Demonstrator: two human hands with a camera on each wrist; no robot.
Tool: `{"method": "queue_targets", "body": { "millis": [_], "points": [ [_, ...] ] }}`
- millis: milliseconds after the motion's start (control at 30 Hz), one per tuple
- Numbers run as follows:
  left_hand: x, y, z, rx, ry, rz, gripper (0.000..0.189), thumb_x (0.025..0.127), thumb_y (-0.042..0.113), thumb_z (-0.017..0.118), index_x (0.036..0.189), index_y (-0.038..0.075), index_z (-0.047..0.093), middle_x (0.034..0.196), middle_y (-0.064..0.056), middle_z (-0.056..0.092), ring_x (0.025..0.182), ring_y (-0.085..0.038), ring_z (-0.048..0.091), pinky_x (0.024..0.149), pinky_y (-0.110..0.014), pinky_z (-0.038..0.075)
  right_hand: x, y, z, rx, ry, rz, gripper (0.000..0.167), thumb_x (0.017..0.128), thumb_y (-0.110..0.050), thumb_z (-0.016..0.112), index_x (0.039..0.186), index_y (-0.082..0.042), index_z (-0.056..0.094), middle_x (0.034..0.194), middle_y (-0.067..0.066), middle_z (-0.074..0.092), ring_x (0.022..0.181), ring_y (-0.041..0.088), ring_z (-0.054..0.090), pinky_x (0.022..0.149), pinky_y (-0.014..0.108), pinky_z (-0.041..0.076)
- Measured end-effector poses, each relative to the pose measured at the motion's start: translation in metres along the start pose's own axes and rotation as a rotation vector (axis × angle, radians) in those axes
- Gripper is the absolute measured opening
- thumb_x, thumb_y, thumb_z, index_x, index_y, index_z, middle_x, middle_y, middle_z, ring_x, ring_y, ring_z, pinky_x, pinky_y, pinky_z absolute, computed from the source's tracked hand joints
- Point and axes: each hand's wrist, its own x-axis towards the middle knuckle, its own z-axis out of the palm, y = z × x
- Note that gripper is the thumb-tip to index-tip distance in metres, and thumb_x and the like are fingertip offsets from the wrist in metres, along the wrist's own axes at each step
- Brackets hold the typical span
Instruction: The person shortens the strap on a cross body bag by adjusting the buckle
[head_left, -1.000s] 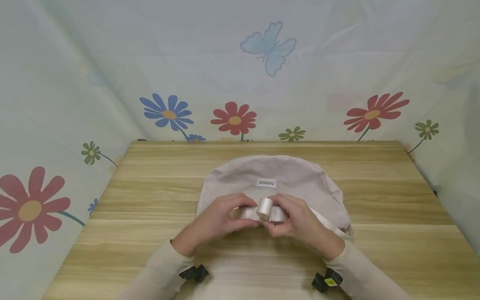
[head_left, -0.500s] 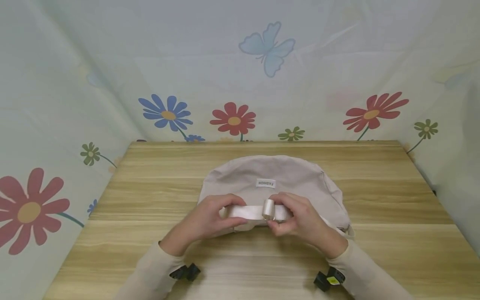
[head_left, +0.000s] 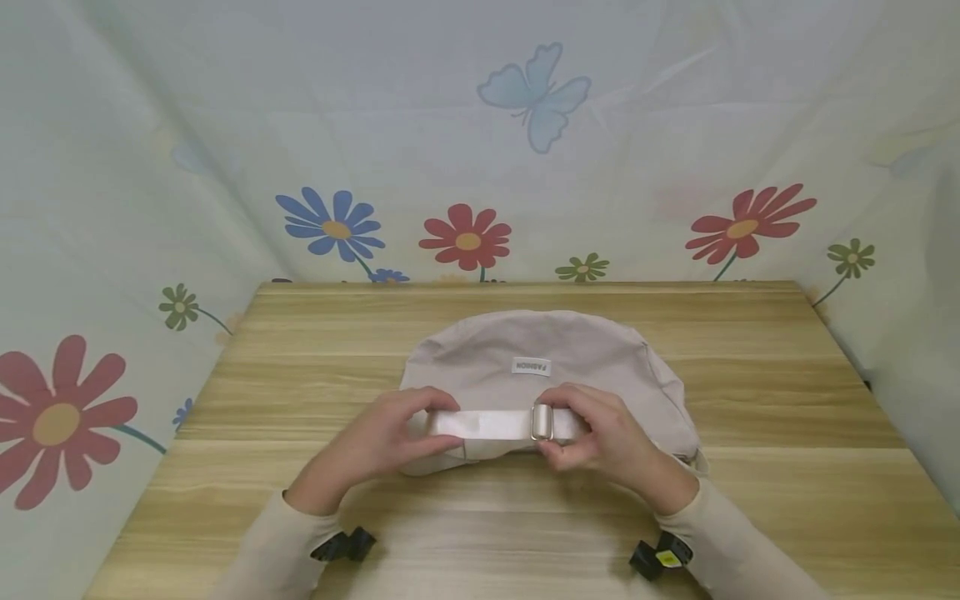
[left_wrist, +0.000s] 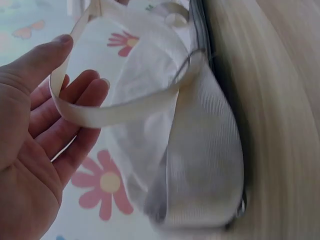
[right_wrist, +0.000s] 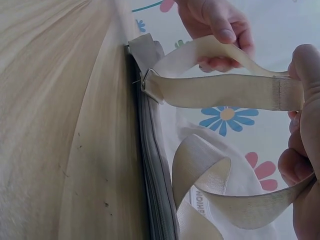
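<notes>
A pale pink-beige bag [head_left: 480, 367] lies on the table with its "FASHION" label upside down to me. Across its near side runs a cream webbing strap [head_left: 495, 425] with a metal slide buckle [head_left: 542, 422]. My left hand [head_left: 375, 433] holds the strap's left end between thumb and fingers; in the left wrist view the strap [left_wrist: 115, 115] bends in a loop through those fingers. My right hand [head_left: 607, 437] pinches the strap at the buckle's right side. In the right wrist view, a twisted length of strap hangs below the right hand [right_wrist: 310, 130], beside a grey zip [right_wrist: 155, 170].
The wood-grain table [head_left: 300, 358] reaches back to a flower-printed cloth wall [head_left: 637, 167]. A second metal ring [right_wrist: 150, 85] joins the strap to the bag's edge. Black wrist cameras [head_left: 345, 546] sit on both cuffs.
My left hand has slid left along the strap, away from the buckle, exposing a longer flat stretch. The loop standing up at the buckle has flattened. My right hand has shifted slightly right.
</notes>
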Motion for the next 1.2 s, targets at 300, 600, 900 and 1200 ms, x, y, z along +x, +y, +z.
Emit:
{"method": "queue_targets", "body": {
  "millis": [300, 600, 900, 1200],
  "points": [
    [-0.008, -0.015, -0.009, 0.006, -0.119, -0.033, 0.034, 0.089, 0.027, 0.091, 0.117, 0.019, 0.074, 0.109, 0.009, 0.076, 0.098, -0.007, 0.065, 0.091, -0.038, 0.059, 0.001, 0.001, -0.001, 0.022, 0.0, -0.016, 0.043, 0.072, -0.01, 0.087, 0.111, -0.006, 0.071, 0.097, 0.005, 0.078, 0.081, 0.014, 0.071, 0.073, 0.019, 0.058],
    [0.024, 0.016, 0.025, -0.082, -0.1, 0.054, 0.043, 0.094, 0.032, 0.087, 0.13, 0.016, 0.07, 0.123, 0.002, 0.075, 0.114, -0.012, 0.068, 0.103, -0.04, 0.057, 0.003, 0.001, 0.004, 0.028, 0.025, -0.045, 0.042, 0.073, -0.01, 0.086, 0.112, -0.006, 0.071, 0.095, 0.004, 0.076, 0.079, 0.013, 0.068, 0.071, 0.02, 0.057],
    [0.045, 0.04, 0.048, -0.028, -0.055, 0.102, 0.047, 0.092, 0.032, 0.088, 0.13, 0.011, 0.072, 0.121, 0.0, 0.077, 0.111, -0.014, 0.071, 0.101, -0.035, 0.058, 0.005, -0.001, 0.005, 0.039, 0.025, -0.045, 0.037, 0.079, -0.013, 0.086, 0.112, -0.007, 0.071, 0.097, 0.004, 0.077, 0.081, 0.015, 0.07, 0.072, 0.022, 0.058],
    [0.043, 0.034, 0.054, -0.247, 0.01, 0.067, 0.028, 0.095, 0.022, 0.085, 0.122, 0.016, 0.077, 0.115, 0.007, 0.079, 0.108, -0.005, 0.07, 0.1, -0.03, 0.057, 0.002, -0.002, -0.002, 0.03, -0.036, -0.014, 0.042, 0.099, -0.032, 0.081, 0.127, -0.002, 0.071, 0.109, 0.009, 0.078, 0.093, 0.019, 0.073, 0.084, 0.02, 0.058]
  ]
}}
